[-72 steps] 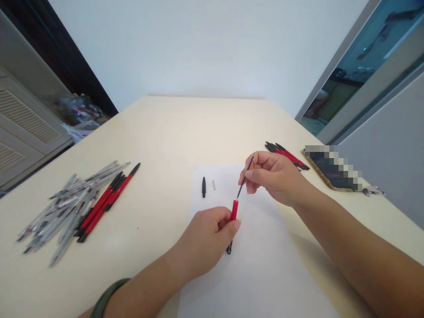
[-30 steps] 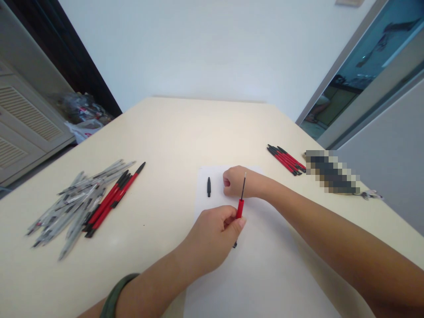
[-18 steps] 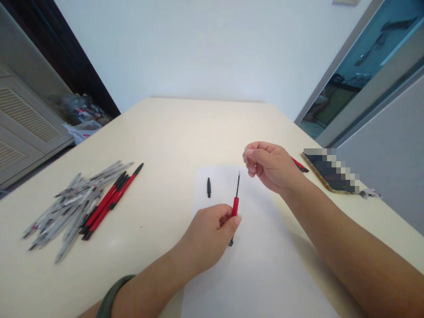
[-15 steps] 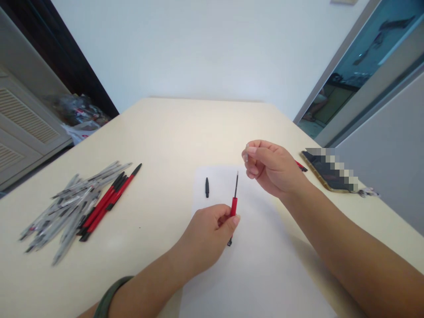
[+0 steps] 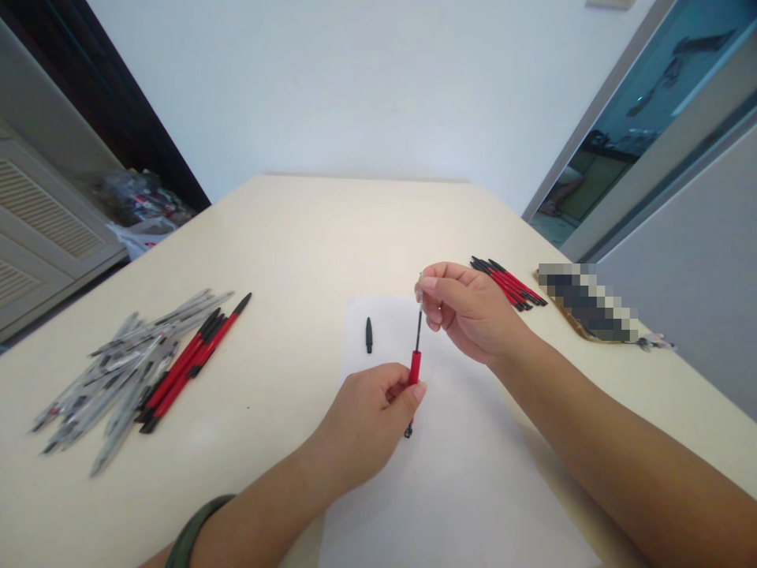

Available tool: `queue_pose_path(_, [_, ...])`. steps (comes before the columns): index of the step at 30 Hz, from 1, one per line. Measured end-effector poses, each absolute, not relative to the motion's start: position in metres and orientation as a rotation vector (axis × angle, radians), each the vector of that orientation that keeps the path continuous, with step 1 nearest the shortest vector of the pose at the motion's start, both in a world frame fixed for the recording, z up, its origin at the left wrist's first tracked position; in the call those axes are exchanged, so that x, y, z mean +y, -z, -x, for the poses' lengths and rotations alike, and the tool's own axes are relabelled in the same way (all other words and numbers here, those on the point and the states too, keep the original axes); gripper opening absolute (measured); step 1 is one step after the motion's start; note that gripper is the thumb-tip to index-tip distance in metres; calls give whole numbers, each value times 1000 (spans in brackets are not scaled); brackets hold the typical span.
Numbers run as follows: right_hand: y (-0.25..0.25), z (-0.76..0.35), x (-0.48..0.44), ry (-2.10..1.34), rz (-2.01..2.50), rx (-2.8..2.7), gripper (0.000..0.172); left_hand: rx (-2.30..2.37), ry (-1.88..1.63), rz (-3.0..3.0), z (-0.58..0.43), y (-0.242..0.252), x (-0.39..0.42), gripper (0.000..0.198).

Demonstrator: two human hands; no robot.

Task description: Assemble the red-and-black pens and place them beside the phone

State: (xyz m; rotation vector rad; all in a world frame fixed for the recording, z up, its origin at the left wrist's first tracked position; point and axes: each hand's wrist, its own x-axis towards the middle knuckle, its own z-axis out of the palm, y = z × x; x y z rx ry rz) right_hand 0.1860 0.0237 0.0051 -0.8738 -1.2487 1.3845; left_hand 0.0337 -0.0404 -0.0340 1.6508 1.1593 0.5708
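My left hand (image 5: 378,414) is closed around a red pen barrel (image 5: 415,364), which stands nearly upright over the white paper. A dark refill (image 5: 419,331) sticks out of the barrel's open top. Between thumb and fingertips, my right hand (image 5: 464,304) pinches a small silvery piece (image 5: 420,285) that looks like a pen spring. It sits at the upper end of the refill, in line with it; how far it is over the tip is hard to make out. A black pen tip (image 5: 369,335) lies on the paper (image 5: 473,489), left of the barrel.
Several clear pens (image 5: 127,371) lie heaped at the left, with a few red-and-black pens (image 5: 189,363) beside them. Behind my right hand lie several more red-and-black pens (image 5: 509,282). A phone (image 5: 583,323) in a gold-edged case rests near the table's right edge.
My right hand has moved left and slightly down, bringing the spring to the top of the refill. The red pens behind it have come into view. My left hand stays nearly still.
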Motion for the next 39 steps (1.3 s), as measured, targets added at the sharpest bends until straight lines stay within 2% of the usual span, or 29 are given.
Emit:
queue_pose_path(7, [-4,-186,22,-1422,889,-1258,8,1164,-590,-1624,-34,31,-39,28])
queue_pose_path(16, [2,-185,18,-1652,861,-1313,1,1192,-648,-1617,-33,28,-38,27])
queue_pose_path(20, [4,-188,24,-1650,859,-1290,7,1185,-643,-1615,-33,26,-38,27])
queue_pose_path(23, [7,-189,36,-1520,943,-1275,20,1137,-635,-1622,-34,26,-41,27])
queue_pose_path(25, [10,-188,46,-1393,1085,-1408,22,1102,-626,-1643,-35,25,-43,27])
queue_pose_path(28, [17,-180,59,-1083,1341,-1840,25,1074,-610,-1660,-35,23,-45,26])
queue_pose_path(33, [25,-156,66,-504,1603,-2422,39,1068,-614,-1679,-35,21,-45,26])
queue_pose_path(36, [28,-142,65,-445,1702,-2494,41,1074,-617,-1686,-34,21,-45,25])
queue_pose_path(39, [29,-135,65,-553,1697,-2470,29,1076,-612,-1698,-34,22,-45,26])
